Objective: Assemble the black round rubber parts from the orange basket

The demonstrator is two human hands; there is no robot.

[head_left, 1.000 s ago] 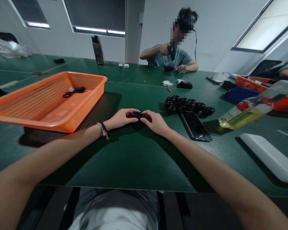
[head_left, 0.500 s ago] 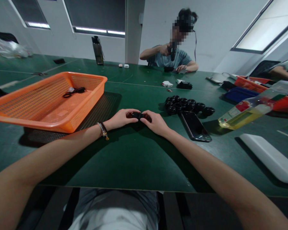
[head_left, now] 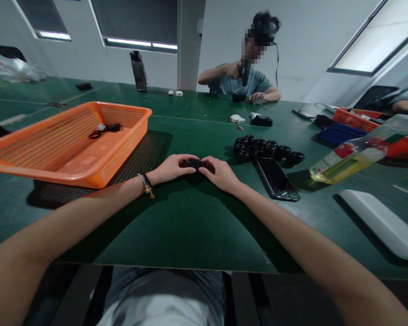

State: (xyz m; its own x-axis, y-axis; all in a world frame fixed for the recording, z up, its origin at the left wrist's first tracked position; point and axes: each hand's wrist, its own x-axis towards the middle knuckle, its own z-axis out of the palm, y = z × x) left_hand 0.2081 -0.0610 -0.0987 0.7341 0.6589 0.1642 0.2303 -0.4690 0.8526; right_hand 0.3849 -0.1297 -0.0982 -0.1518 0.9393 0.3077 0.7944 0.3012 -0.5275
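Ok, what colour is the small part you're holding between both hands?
Black. The small part sits pinched between the left hand and right hand, clearest in the head view.

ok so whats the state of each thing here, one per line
left hand: closed on the small black part
right hand: closed on the same part
small black part: pinched between both hands, low over the table
orange basket: upright, a few small items inside
phone: flat, screen dark
bottle: lying on its side, part full
pile of black parts: loose on the table

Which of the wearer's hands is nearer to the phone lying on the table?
Right. The right hand lies just left of the phone, while the left hand sits farther left, beyond the small black part both hands pinch.
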